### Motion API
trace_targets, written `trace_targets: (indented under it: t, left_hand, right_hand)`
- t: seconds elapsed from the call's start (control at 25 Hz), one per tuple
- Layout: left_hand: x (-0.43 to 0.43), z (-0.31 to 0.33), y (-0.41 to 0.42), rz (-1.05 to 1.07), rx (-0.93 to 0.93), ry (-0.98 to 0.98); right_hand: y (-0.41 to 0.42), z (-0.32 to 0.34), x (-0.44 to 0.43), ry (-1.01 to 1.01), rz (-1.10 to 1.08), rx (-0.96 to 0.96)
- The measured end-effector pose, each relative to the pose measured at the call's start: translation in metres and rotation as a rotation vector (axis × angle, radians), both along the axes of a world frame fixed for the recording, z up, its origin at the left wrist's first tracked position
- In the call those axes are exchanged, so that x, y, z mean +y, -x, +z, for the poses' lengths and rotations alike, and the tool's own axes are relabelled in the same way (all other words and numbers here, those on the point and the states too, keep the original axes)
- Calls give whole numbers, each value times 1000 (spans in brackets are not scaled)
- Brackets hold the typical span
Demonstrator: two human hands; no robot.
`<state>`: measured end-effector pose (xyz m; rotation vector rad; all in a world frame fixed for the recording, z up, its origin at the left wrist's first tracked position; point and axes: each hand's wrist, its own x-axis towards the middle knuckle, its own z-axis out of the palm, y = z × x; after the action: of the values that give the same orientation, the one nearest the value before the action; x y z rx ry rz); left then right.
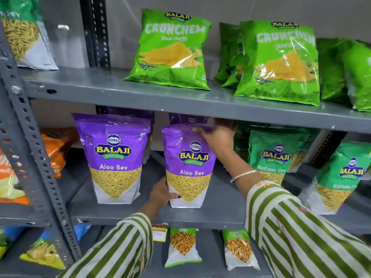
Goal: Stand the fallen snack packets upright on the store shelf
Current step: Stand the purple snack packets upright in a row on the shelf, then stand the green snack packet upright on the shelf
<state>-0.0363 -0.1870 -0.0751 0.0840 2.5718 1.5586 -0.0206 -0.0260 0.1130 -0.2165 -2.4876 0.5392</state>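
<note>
Grey metal shelving (180, 101) with perforated uprights fills the view, backed by a pale wall. On the top board, green chip bags (170, 51) are leaned back, while the middle board (216, 213) carries purple packets and, to the right, green pouches (275, 155).

One purple packet (188, 167), marked Aloo Sev, is held between both hands and is seen standing nearly upright on the middle board, its long axis vertical with a slight lean. A second purple packet (114, 157) stands just beside it to the left, apart from it and untouched.

The left hand (161, 193) is placed low at the packet's left edge, its thumb laid across the front near the base and the fingers hidden behind. The right hand (216, 135) is curled over the top right corner, fingers spread across the upper seam just under the board above. A bangle is worn on the right wrist, and both arms are covered by striped sleeves (291, 227).

The next move is judged to turn on the base: the packet lies directly ahead of both hands, the left hand being nearer the foot and the right steadying the top. If the bottom is settled flat, release should be possible; whether it is fully seated cannot be told. More purple packets behind it are only partly visible.
</note>
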Motion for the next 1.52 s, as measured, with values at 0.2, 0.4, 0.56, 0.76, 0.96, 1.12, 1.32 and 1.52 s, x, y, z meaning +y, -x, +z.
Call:
trace_targets:
  t: [0.2,0.4,0.56,0.76,0.96,1.12,1.32,1.52]
  left_hand:
    - [-4,-3,3,0,37,84]
    - [-7,-8,6,-20,66,90]
    - [-7,-14,4,-19,36,-23]
    - [11,-26,-36,226,469,212]
    - [96,-33,-67,-42,919,555]
    - [215,-13,-46,-177,594,349]
    - [303,9,-12,-33,-41,-111]
    - [304,9,-25,111,-77,-47]
  right_hand:
    - [-16,-108,35,647,209,-79]
    - [-15,-171,21,750,284,-436]
    - [-20,-166,24,735,246,-431]
    - [-45,-170,94,593,78,-399]
    - [-65,-162,213,537,-291,-304]
    - [-55,-157,293,603,-242,-310]
    - [-14,-201,339,786,115,-414]
    - [-27,-193,312,805,183,-382]
